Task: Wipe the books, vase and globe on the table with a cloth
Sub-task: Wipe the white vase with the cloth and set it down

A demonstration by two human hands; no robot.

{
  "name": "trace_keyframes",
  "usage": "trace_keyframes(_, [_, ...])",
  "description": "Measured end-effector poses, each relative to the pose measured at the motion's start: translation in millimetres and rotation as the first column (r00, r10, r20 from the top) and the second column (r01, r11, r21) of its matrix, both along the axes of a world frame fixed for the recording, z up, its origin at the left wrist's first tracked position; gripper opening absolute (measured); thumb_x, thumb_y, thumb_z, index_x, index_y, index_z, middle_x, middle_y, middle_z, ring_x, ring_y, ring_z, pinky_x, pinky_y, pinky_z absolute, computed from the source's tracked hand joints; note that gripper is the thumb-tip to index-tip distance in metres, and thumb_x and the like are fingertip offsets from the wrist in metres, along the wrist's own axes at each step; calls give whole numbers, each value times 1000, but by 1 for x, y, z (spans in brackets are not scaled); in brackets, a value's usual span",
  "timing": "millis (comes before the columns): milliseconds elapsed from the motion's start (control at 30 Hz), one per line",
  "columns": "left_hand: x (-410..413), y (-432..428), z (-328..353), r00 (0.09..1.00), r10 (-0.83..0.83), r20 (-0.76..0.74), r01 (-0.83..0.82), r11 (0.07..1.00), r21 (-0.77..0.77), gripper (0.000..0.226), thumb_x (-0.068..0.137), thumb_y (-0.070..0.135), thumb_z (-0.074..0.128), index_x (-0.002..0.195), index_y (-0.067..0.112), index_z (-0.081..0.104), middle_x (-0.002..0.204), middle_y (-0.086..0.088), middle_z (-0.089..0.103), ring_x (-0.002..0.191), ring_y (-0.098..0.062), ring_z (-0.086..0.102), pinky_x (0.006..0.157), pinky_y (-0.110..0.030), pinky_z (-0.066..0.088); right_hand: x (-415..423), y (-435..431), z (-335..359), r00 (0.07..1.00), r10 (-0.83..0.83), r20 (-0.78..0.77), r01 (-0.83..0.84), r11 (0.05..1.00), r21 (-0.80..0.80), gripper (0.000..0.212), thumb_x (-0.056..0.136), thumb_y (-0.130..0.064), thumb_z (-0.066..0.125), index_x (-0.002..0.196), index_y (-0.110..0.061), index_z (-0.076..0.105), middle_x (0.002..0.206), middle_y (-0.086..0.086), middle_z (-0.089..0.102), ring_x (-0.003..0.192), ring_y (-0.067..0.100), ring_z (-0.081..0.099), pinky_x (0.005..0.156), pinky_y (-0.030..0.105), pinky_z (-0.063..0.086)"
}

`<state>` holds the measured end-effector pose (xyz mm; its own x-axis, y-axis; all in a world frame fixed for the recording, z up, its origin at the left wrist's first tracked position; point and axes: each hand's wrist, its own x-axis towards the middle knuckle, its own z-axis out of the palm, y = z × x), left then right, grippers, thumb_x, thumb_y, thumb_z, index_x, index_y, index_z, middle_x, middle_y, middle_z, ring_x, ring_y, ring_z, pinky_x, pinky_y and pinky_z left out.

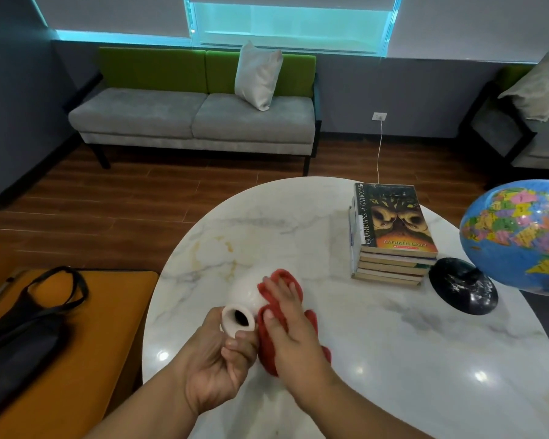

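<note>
We've got the white vase [246, 291] tipped toward us over the table [393, 359], right between our hands. Left hand [216, 359] is curled tight round its neck. Right hand [290, 324], fingers flat, presses the red cloth [268, 343] against its side. Books [393, 229] and globe [520, 236] sit well off to the right.

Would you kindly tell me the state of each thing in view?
vase: tilted, mouth toward the person
left hand: grips the vase's neck
cloth: crumpled against the vase
right hand: fingers straight, presses the cloth
books: closed, stacked
globe: on its stand, untouched
</note>
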<state>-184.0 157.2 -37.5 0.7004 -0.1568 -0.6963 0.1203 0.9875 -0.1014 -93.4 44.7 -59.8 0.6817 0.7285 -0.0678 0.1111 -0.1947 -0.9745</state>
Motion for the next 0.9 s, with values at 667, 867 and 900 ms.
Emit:
trace_keyframes(667, [9,19,11,756,-75,-650,647,-64,760,25,83,28,67,83,7,53,73,-7,70,58,-22,71,56,-27,57,74,-39,32,378,-71,-923,308,950,53,47,74,-12,68,118,5,60,102,23,70,78,31,72,80,47,57])
trace_keyframes(867, [14,26,21,800,129,-586,527,-618,583,39,66,40,78,88,23,50,79,7,58,69,-8,54,54,-22,41,89,-46,59,355,13,-935,376,913,155,46,92,-16,45,135,1,46,97,19,64,72,30,60,76,40,51])
trace_keyframes(900, [18,26,22,830,101,-549,476,-642,601,39,64,38,79,86,24,50,79,8,58,70,-8,54,55,-23,41,87,-44,58,360,8,-933,371,916,152,45,94,-15,43,135,2,45,95,20,63,71,30,59,74,39,49])
